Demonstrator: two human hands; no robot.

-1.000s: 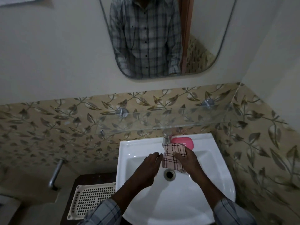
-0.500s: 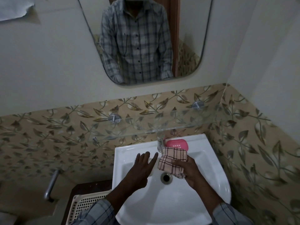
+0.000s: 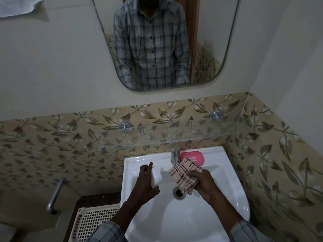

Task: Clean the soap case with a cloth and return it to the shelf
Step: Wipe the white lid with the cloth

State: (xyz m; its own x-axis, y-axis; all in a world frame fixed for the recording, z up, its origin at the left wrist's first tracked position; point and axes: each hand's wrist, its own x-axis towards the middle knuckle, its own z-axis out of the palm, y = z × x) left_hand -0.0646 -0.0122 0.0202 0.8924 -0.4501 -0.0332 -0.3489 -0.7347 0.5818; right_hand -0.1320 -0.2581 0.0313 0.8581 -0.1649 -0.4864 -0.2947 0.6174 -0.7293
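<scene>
The pink soap case lies on the back rim of the white sink, just right of the tap. My right hand grips a folded pink checked cloth over the basin, in front of the case and not touching it. My left hand is at the basin's left side, closed around a white oval object that looks like a bar of soap. A bare glass shelf runs along the tiled wall above the sink.
The drain sits between my hands. A cream perforated basket rests on a dark stand left of the sink. A metal pipe sticks out of the wall at lower left. A mirror hangs above the shelf.
My left hand left the cloth, moved left with fingers spread, and now holds a white oval object. My right hand kept the cloth and shifted slightly right.
</scene>
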